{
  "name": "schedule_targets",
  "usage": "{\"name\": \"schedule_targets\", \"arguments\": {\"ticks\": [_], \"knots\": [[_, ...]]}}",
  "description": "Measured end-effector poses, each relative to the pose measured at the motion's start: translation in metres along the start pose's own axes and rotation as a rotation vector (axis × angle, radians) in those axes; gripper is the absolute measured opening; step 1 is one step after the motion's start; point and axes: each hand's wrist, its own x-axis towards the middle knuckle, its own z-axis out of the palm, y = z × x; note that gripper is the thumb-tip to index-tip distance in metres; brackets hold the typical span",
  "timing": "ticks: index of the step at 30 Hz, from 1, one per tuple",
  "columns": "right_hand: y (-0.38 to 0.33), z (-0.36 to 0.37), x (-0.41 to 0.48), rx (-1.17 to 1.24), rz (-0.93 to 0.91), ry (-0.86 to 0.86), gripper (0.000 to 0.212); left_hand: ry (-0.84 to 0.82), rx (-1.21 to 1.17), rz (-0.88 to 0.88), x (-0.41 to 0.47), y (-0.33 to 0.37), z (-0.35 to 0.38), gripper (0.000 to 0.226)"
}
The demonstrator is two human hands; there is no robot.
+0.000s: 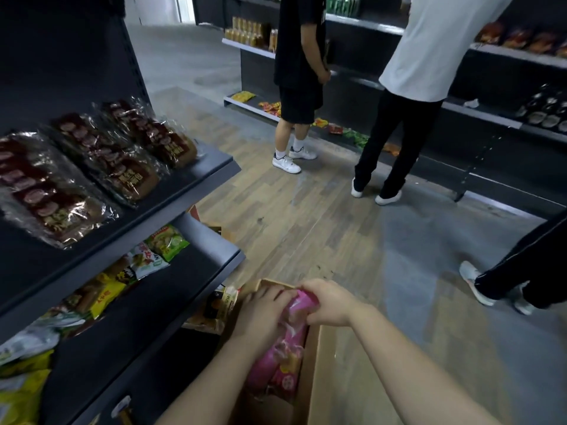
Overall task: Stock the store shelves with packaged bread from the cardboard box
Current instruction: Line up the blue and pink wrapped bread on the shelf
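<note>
Pink plastic bread package (283,360) stands on end inside open brown cardboard box (316,372) on wood-plank floor (306,216). Left hand (264,314) and right hand (329,305) both grip its top end. Dark metal shelf (199,170) just beside box carries three brown bread packs (104,154).

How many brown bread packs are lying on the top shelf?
3, side by side on the dark upper shelf: a left pack, a middle pack, a right pack nearest the shelf end. More may lie beyond the picture's left edge.
</note>
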Motion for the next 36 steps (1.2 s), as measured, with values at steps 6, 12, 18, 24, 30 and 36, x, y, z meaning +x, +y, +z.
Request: {"name": "schedule_targets", "arguments": {"ticks": [6,12,18,24,30,36], "knots": [[0.0,-0.017,-0.023,0.147,0.07,0.012,0.073,0.018,-0.238,-0.094,0.006,0.002,-0.016,0.038],[-0.006,-0.014,-0.032,-0.011,0.043,0.18,0.1,-0.037,-0.659,-0.309,0.006,0.006,-0.028,0.047],[-0.02,-0.014,-0.038,-0.126,0.011,0.299,0.098,-0.08,-1.061,-0.465,0.01,-0.001,-0.04,0.049],[-0.029,-0.018,-0.041,-0.131,0.029,0.318,0.098,-0.193,-1.388,-0.588,0.001,0.002,-0.066,0.023],[-0.037,-0.023,-0.04,-0.095,0.01,0.323,0.076,-0.219,-1.204,-0.547,0.004,-0.013,-0.06,0.042],[-0.039,-0.027,-0.042,-0.084,-0.004,0.365,0.06,0.162,-0.356,0.078,-0.001,-0.027,-0.072,0.087]]}}
